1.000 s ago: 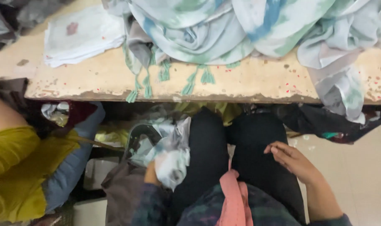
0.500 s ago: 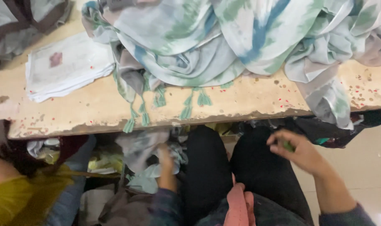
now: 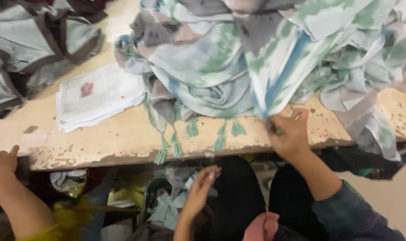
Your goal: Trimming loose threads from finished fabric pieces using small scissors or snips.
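Worn speckled bench (image 3: 122, 143), right hand (image 3: 292, 136) grip pinching the near edge of the green-blue tasselled scarf pile (image 3: 238, 67) at bench edge, left hand (image 3: 200, 189) grip spread loose below over fabric scraps (image 3: 167, 209), white folded cloth (image 3: 96, 96) left, another person's hand (image 3: 2, 163) far left.

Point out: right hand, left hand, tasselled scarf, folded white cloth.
right hand (image 3: 292, 134), head view, back of hand
left hand (image 3: 200, 189), head view, palm
tasselled scarf (image 3: 203, 67), head view, middle folds
folded white cloth (image 3: 98, 96), head view, top face
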